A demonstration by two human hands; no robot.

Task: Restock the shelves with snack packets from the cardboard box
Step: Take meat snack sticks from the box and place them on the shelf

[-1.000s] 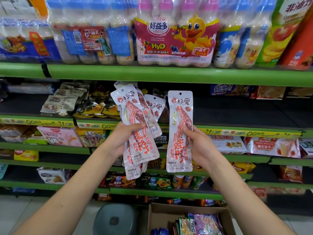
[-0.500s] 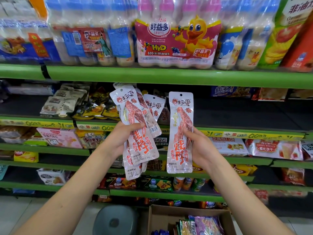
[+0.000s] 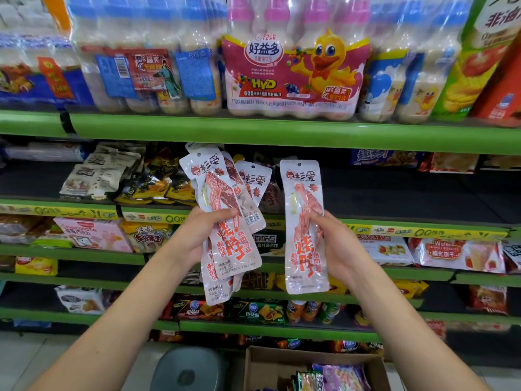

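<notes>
Between both hands (image 3: 335, 249), apart: single packet (image 3: 306, 227), perhaps several-packet bunch (image 3: 225, 221).

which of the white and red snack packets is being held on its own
The single packet in the right hand, held upright apart from the others; the left hand grips a fanned bunch of packets.

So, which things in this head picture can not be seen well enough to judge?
- Bunch of packets in the left hand: they overlap, so their number is unclear.
- Cardboard box: cut off by the bottom edge; contents partly shown.
- Right hand: its fingers lie behind the single packet.
- Small print on that packet: too small to read.
- Grey stool: cut by the bottom edge.
</notes>
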